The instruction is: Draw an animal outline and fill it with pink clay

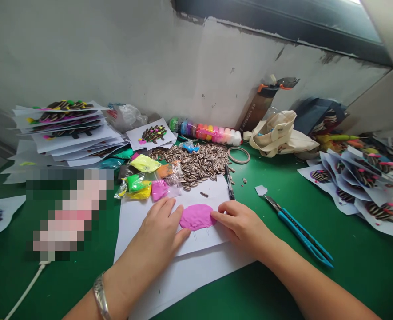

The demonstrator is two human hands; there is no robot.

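A flat oval of pink modelling clay lies on a white sheet of paper, with faint pencil lines showing below it. My right hand comes in from the right, its fingertips pressing the clay's right edge. My left hand rests on the paper with its fingers spread, just left of the clay. It wears a silver bangle on the wrist. Neither hand holds anything. A heap of striped sunflower seeds lies just beyond the paper.
Small bags of coloured clay lie left of the seeds, and a black marker lies to their right. A blue utility knife is on the right. Stacks of seed-decorated cards flank the green table. A blurred patch covers the left.
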